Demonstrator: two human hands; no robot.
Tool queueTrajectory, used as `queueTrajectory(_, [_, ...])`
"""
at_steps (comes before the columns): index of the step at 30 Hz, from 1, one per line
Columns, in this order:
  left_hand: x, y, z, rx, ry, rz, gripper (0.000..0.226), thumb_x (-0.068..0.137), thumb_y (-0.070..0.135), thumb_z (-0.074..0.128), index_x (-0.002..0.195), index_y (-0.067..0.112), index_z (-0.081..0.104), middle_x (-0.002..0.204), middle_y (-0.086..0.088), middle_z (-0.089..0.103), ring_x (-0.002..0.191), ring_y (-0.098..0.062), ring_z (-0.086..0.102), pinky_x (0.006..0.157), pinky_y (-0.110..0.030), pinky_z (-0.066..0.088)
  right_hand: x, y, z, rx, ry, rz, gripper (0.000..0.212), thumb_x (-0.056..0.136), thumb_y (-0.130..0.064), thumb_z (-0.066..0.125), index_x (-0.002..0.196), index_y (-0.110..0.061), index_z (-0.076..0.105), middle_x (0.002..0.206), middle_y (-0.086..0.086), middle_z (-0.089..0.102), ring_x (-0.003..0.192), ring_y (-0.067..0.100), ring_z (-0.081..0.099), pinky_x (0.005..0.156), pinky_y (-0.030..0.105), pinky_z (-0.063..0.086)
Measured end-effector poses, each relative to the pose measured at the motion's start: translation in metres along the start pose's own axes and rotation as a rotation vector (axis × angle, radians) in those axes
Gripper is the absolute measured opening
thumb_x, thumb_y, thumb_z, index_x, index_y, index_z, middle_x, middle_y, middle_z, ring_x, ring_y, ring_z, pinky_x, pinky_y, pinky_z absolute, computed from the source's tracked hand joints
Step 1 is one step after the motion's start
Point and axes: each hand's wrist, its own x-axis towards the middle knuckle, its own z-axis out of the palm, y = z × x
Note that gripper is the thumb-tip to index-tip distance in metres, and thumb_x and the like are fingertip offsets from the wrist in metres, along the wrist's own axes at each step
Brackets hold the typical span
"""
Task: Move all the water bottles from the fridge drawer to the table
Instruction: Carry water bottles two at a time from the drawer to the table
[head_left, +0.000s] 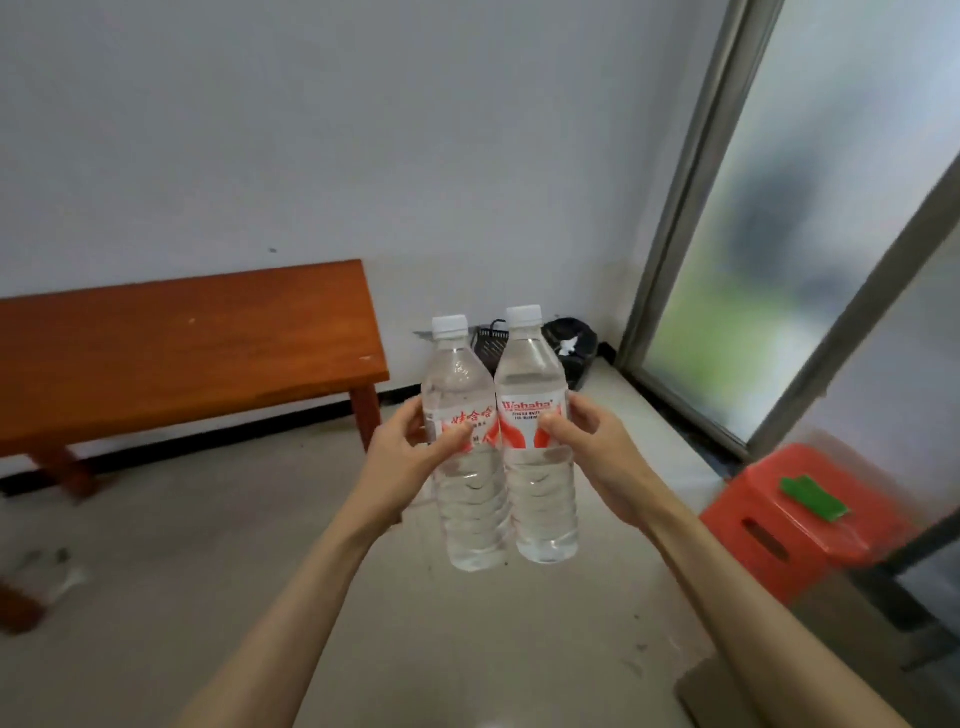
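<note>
Left hand (402, 454): fingers curled round left water bottle (465, 457), upright, in mid-air; right hand (597, 447): grasping right water bottle (537, 441), upright, touching the first; wooden table (171, 348): far left, well apart.

Clear bottles (506, 467), white caps, red-white labels; reddish-brown table (171, 353); red stool (800, 514).

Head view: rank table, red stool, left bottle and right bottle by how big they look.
1. Table.
2. Red stool.
3. Left bottle and right bottle: alike, no ranking. Both are held near the camera, so real sizes stay unsure.
</note>
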Motion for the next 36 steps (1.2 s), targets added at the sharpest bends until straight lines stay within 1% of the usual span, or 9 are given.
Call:
queueTrajectory(2, [0.014,-0.009,-0.047,-0.002,0.010,-0.017,0.044,0.072,0.031,0.070,0.113,0.024,0.058,0.106,0.005,0.068,0.092,-0.006,0.066,0.075,-0.022,0.054,0.033,0.003,0.042,-0.011,-0.085,0.014,0.020,0.087,-0.015,0.060,0.106,-0.017,0.063,0.099,-0.002,0.072,0.092,0.011,0.068,0.072,0.017,0.053])
queueTrajectory(7, [0.058,-0.029,-0.155,0.026,0.059,-0.049,0.040,0.065,0.034,0.072,0.102,0.033,0.060,0.101,0.010,0.070,0.094,-0.007,0.066,0.084,-0.028,0.052,0.111,0.006,0.140,-0.027,-0.195,0.040,0.019,0.085,-0.015,0.063,0.104,-0.018,0.064,0.097,-0.003,0.072,0.089,0.010,0.069,0.073,0.019,0.054])
queueTrajectory(12, [0.105,-0.049,-0.222,-0.010,0.120,-0.094,0.045,0.061,0.033,0.072,0.104,0.029,0.058,0.106,0.006,0.067,0.099,-0.012,0.064,0.089,-0.034,0.052,0.183,0.003,0.202,-0.093,-0.274,0.065,0.028,0.081,-0.017,0.067,0.108,-0.023,0.061,0.103,-0.005,0.070,0.094,0.008,0.067,0.074,0.017,0.053])
queueTrajectory(15, [0.139,-0.064,-0.253,-0.020,0.148,-0.120,0.047,0.059,0.033,0.072,0.103,0.030,0.055,0.107,0.007,0.065,0.101,-0.013,0.062,0.089,-0.034,0.051,0.228,0.004,0.230,-0.134,-0.314,0.076,0.034,0.079,-0.021,0.069,0.111,-0.026,0.057,0.106,-0.009,0.066,0.096,0.006,0.064,0.075,0.018,0.052])
queueTrajectory(20, [0.212,-0.090,-0.295,0.042,0.204,-0.177,0.064,0.060,0.036,0.073,0.118,0.026,0.048,0.121,0.002,0.060,0.109,-0.015,0.059,0.094,-0.037,0.050,0.317,0.016,0.263,-0.210,-0.347,0.098,0.051,0.078,-0.024,0.071,0.125,-0.018,0.052,0.118,-0.003,0.063,0.105,0.012,0.061,0.092,0.032,0.050])
queueTrajectory(25, [0.306,-0.112,-0.334,0.090,0.225,-0.224,0.067,0.067,0.024,0.078,0.125,0.021,0.045,0.126,0.003,0.056,0.114,-0.014,0.054,0.097,-0.033,0.046,0.425,0.026,0.289,-0.271,-0.404,0.087,0.058,0.073,-0.031,0.075,0.126,-0.022,0.051,0.120,-0.006,0.061,0.108,0.013,0.059,0.096,0.035,0.049])
queueTrajectory(29, [0.383,-0.123,-0.364,0.093,0.253,-0.288,0.073,0.064,0.021,0.080,0.127,0.020,0.042,0.131,0.002,0.053,0.120,-0.016,0.051,0.102,-0.040,0.043,0.512,0.029,0.312,-0.282,-0.431,0.096,0.061,0.072,-0.029,0.077,0.126,-0.022,0.049,0.121,-0.007,0.060,0.106,0.011,0.059,0.093,0.033,0.049])
queueTrajectory(34, [0.462,-0.135,-0.405,0.144,0.226,-0.275,0.064,0.066,0.018,0.080,0.117,0.025,0.041,0.110,0.015,0.054,0.100,-0.003,0.055,0.076,-0.015,0.044,0.601,0.029,0.342,-0.339,-0.481,0.092,0.060,0.073,-0.025,0.077,0.126,-0.022,0.048,0.121,-0.006,0.059,0.107,0.010,0.057,0.094,0.031,0.047])
queueTrajectory(36, [0.498,-0.140,-0.423,0.227,0.213,-0.270,0.067,0.066,0.023,0.080,0.120,0.023,0.041,0.106,0.020,0.051,0.097,-0.001,0.053,0.076,-0.014,0.042,0.640,0.033,0.352,-0.373,-0.474,0.096,0.061,0.073,-0.025,0.076,0.127,-0.022,0.048,0.123,-0.004,0.058,0.109,0.012,0.056,0.093,0.030,0.045])
